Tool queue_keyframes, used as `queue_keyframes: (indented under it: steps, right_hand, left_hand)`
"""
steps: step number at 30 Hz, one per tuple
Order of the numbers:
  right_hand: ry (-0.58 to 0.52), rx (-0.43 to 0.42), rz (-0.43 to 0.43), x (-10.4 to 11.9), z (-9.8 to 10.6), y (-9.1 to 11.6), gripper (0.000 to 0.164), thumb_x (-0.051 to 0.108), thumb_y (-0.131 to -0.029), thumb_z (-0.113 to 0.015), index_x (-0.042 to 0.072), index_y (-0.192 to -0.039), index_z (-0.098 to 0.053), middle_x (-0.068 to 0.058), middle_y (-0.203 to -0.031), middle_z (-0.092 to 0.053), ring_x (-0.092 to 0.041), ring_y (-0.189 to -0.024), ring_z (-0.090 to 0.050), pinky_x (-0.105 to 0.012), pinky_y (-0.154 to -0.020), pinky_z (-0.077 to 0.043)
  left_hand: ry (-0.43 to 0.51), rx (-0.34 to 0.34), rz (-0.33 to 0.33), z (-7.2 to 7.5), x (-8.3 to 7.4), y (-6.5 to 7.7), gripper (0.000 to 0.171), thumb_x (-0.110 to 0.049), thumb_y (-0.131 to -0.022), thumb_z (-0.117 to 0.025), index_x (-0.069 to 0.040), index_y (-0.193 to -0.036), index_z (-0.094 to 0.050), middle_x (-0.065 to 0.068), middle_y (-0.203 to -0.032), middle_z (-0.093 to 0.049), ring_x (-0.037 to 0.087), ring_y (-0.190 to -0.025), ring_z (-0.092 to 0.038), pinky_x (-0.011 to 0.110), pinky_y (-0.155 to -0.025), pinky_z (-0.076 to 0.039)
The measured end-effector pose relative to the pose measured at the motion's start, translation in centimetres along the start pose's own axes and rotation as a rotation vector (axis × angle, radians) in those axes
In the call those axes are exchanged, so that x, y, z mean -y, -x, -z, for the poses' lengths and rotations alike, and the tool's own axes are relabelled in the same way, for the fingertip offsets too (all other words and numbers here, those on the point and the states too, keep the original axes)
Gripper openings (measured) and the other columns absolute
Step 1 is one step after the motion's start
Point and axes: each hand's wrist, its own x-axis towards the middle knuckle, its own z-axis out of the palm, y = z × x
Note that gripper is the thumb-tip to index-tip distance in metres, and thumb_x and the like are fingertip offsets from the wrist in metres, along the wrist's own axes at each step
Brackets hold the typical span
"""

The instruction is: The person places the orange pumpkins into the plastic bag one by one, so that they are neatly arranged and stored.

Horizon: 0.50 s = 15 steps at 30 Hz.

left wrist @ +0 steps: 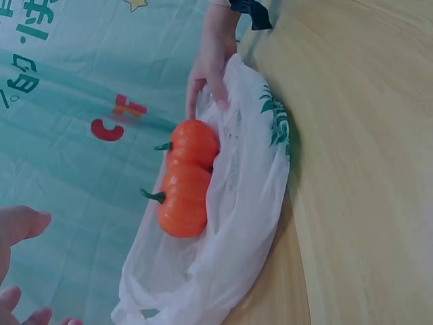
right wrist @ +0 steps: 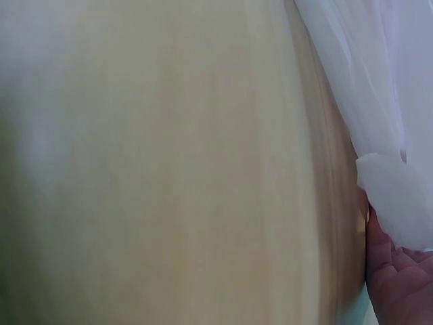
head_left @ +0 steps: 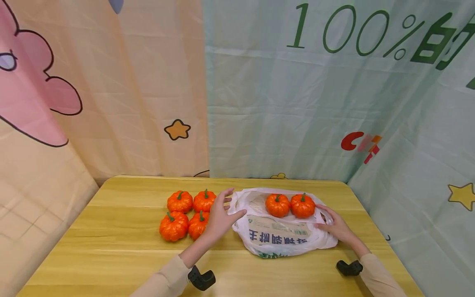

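Note:
A white plastic bag [head_left: 276, 247] with printed lettering lies on its side on the table. Two small orange pumpkins [head_left: 277, 205] with green stems sit side by side at its mouth. My left hand [head_left: 222, 218] is by the bag's left edge, thumb and fingers spread apart and holding nothing; in the left wrist view, a gap separates its fingertips from the bag. At the opposite edge, my right hand [head_left: 339, 229] touches the plastic, its index finger reaching toward the right pumpkin [head_left: 302, 206]. Plastic partly covers the right fingers [right wrist: 399, 281] in the right wrist view.
Several more orange pumpkins [head_left: 174, 227] stand grouped left of my left hand, one partly behind it. The wooden table [head_left: 111, 231] ends at printed curtains [head_left: 278, 115] at the back and sides. Each forearm wears a black wrist device [head_left: 201, 279].

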Motion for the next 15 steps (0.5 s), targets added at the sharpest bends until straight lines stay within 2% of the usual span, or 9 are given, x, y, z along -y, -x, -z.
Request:
queue_keyframes:
  steps: [6,15]
  right_hand:
    - [-0.002,0.003,0.004,0.1,-0.1,0.0,0.067,0.012,-0.084,-0.071,-0.003,-0.14,-0.038,-0.032,-0.149,-0.028,-0.052,-0.138,-0.017,-0.073,-0.107,-0.011]
    - [0.005,-0.004,-0.003,-0.2,-0.1,0.0,0.067,0.013,-0.084,-0.072,-0.004,-0.139,-0.039,-0.032,-0.148,-0.029,-0.052,-0.137,-0.017,-0.073,-0.106,-0.01]
  left_hand:
    - [-0.042,-0.046,0.013,2.5,0.1,0.6,0.067,-0.01,-0.077,-0.08,-0.006,-0.135,-0.047,0.013,-0.136,-0.052,0.03,-0.116,-0.052,0.047,-0.098,-0.047]
    - [-0.098,-0.11,-0.028,6.2,0.8,1.8,0.067,-0.013,-0.076,-0.081,-0.008,-0.135,-0.048,0.01,-0.133,-0.052,0.034,-0.118,-0.051,0.047,-0.097,-0.048]
